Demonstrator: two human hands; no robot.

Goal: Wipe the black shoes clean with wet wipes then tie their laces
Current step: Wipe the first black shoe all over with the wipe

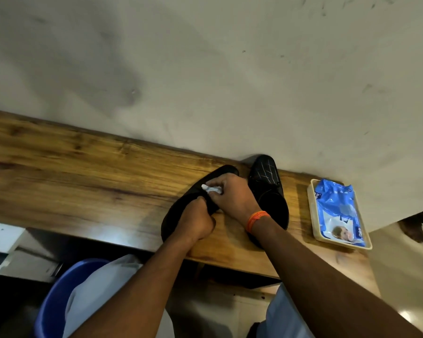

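Wood counter (59, 172) carries both shoes. Landmark: wipes pack (337, 211) in tray. Right shoe (269, 189) just beside it, untouched. Left shoe (193, 191) beyond that, tilted; looks light, upper soft, so hold at collar. Left hand (195, 223) grip clamps collar. Right hand (230, 193) grip pinches wet wipe (211, 189) on upper; limp, keep bunched.

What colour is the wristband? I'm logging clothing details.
Orange, on the right wrist, seen clearly in the head view.

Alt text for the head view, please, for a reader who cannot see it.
A right hand rubs a white wipe on a black shoe that the left hand grips, on a wooden shelf. A second shoe stands to the right, then a wipes pack in a tray.
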